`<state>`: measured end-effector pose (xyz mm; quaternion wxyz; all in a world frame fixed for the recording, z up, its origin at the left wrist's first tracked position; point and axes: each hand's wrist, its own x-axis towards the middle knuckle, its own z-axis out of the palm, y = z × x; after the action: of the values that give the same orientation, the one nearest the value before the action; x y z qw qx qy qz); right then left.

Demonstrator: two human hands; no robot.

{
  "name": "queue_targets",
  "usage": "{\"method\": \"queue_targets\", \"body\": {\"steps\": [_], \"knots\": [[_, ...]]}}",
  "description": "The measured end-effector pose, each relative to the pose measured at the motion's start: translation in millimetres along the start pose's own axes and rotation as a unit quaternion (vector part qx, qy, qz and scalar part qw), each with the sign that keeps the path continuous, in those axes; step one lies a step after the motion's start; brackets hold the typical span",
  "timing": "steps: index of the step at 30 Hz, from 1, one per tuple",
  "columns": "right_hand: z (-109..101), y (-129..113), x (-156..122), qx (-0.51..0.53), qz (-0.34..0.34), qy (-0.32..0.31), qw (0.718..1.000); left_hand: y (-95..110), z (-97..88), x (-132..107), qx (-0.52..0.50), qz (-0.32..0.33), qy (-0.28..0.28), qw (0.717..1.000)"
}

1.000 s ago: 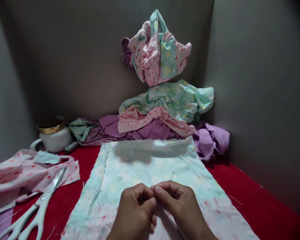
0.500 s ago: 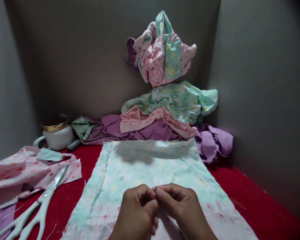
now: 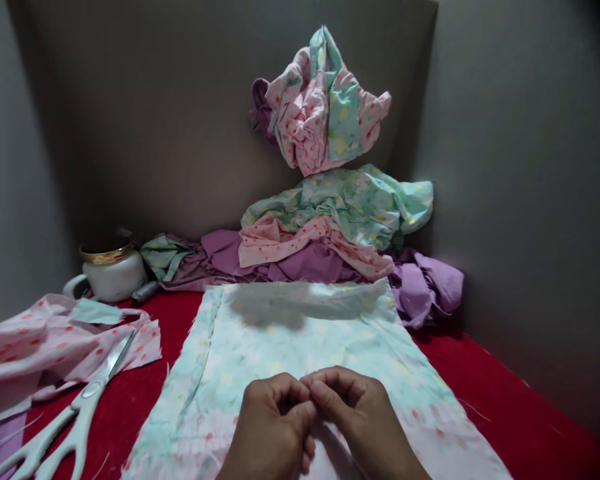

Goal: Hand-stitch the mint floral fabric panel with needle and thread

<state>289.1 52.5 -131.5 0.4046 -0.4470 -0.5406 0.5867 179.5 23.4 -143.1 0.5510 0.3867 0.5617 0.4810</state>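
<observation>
L hand (image 3: 273, 423) & R hand (image 3: 367, 417) are low ctr over the cloth (image 3: 300, 350), wrists angled in, tips meeting. Fingers (image 3: 326, 395) on each are drawn together thumb-to-index; can't tell if anything tiny's pinched btwn. Cloth's spread on the red bench (image 3: 510, 410) under the hands: pale mint w/ yellowish blotches at far part, pink w/ red dots nearer, L edge frayed.
</observation>
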Motion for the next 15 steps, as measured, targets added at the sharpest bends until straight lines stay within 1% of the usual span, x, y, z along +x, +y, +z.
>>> {"method": "queue_targets", "body": {"steps": [3, 4, 5, 7, 8, 9, 11, 15], "knots": [[-1, 1, 0, -0.008, -0.013, -0.012, 1.000, 7, -4.7, -1, 0.018, 0.007, 0.000, 1.000], [-1, 0, 0, -0.011, -0.014, -0.014, 1.000, 11, -7.9, -2, 0.036, 0.019, 0.009, 0.999], [-1, -1, -1, -0.015, -0.014, -0.015, 1.000, 15, -11.8, -1, 0.062, 0.039, 0.026, 0.997], [0, -2, -1, -0.020, -0.013, -0.025, 0.999, 26, -20.7, 0, 0.127, 0.105, 0.058, 0.985], [0, -3, -1, -0.018, -0.013, -0.035, 0.999, 30, -25.1, 1, 0.152, 0.140, 0.062, 0.976], [0, -4, -1, -0.011, -0.010, -0.047, 0.999, 34, -28.8, 3, 0.166, 0.170, 0.055, 0.970], [1, -4, -1, 0.017, 0.000, -0.076, 0.997, 38, -33.9, 6, 0.165, 0.201, 0.019, 0.965], [0, -4, -1, 0.073, 0.013, -0.106, 0.992, 38, -34.8, 7, 0.165, 0.222, -0.043, 0.960]]}}
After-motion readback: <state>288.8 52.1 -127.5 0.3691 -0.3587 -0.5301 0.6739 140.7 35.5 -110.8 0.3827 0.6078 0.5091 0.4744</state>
